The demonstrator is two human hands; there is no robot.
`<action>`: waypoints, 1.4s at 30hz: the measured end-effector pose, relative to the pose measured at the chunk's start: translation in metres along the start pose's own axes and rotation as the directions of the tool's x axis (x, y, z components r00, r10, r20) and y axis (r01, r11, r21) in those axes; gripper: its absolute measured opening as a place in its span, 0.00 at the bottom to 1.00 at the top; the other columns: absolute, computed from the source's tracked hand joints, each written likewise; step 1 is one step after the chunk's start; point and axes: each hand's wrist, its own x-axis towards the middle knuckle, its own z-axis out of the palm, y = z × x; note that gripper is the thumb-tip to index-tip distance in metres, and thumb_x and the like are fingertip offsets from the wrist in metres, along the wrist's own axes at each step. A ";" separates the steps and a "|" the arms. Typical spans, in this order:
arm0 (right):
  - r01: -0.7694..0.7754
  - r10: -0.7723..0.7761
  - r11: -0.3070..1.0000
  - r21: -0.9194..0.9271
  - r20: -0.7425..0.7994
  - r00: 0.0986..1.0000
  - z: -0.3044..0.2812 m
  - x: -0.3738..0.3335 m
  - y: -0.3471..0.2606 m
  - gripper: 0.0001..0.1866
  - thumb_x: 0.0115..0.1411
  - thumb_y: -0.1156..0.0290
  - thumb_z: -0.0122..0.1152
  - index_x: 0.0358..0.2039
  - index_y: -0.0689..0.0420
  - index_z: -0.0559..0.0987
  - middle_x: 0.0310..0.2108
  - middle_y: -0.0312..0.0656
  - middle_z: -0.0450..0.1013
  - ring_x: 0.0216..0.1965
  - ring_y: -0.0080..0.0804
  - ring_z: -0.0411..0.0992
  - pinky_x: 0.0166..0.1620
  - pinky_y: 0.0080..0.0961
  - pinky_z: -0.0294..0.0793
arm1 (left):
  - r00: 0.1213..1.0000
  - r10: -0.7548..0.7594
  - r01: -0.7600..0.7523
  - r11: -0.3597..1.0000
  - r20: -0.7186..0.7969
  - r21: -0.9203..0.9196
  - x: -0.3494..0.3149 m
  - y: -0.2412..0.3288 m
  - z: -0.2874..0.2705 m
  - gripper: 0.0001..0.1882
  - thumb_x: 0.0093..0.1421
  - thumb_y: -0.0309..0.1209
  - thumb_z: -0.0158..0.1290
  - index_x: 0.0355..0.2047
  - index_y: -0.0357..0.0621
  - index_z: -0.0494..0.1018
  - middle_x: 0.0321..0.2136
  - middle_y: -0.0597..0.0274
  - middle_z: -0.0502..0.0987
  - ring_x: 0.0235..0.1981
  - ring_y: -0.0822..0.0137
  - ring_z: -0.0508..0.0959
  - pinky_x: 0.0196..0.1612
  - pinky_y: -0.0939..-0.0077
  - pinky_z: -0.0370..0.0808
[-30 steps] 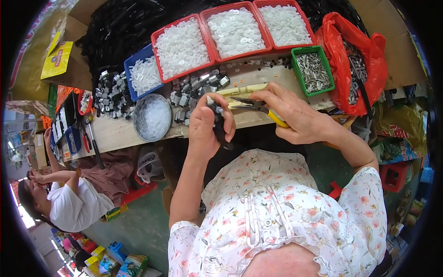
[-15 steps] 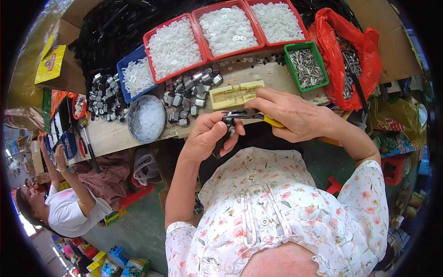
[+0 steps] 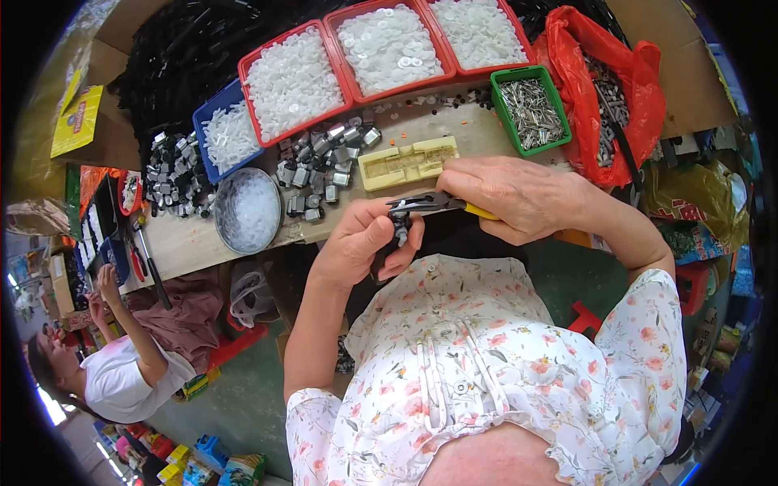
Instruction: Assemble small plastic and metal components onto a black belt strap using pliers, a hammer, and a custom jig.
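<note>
Left hand (image 3: 356,245) grips partly hidden black part (image 3: 378,262); right hand (image 3: 523,198), pliers (image 3: 432,201), handles (image 3: 481,211) half-covered.

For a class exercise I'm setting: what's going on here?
A person in a flowered top holds a dark part in the left hand. The right hand grips yellow-handled pliers, whose nose lies at the part's upper end. Beyond lies a cream block, then three red trays of white pieces; rightward, a green tray of metal pins. Leftward, a co-worker is beside the bench.
</note>
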 end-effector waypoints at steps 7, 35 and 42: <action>-0.075 0.077 0.997 0.024 -0.099 0.992 0.011 -0.002 0.001 0.22 0.43 0.83 0.57 0.40 0.66 0.63 0.35 0.56 0.65 0.40 0.62 0.67 0.41 0.49 0.68 | 0.872 0.433 -0.190 0.730 -0.229 0.656 0.011 -0.010 0.015 0.18 0.66 0.42 0.56 0.35 0.35 0.73 0.18 0.71 0.70 0.17 0.80 0.66 0.20 0.83 0.62; -0.115 0.075 0.979 -0.166 -0.230 0.970 0.023 -0.005 -0.001 0.28 0.41 0.81 0.61 0.47 0.61 0.68 0.41 0.49 0.64 0.45 0.52 0.65 0.45 0.41 0.67 | 0.766 0.636 -0.166 0.341 -0.097 0.925 0.010 -0.016 0.006 0.21 0.58 0.42 0.64 0.39 0.36 0.76 0.25 0.62 0.76 0.23 0.73 0.73 0.28 0.80 0.70; -0.091 0.043 0.984 -0.155 -0.292 0.955 0.025 0.001 0.006 0.25 0.40 0.80 0.61 0.43 0.62 0.69 0.38 0.48 0.65 0.43 0.53 0.66 0.42 0.43 0.67 | 0.754 0.637 -0.148 0.400 -0.158 0.905 0.015 -0.016 -0.004 0.16 0.60 0.37 0.63 0.39 0.34 0.76 0.24 0.62 0.77 0.24 0.74 0.75 0.29 0.81 0.70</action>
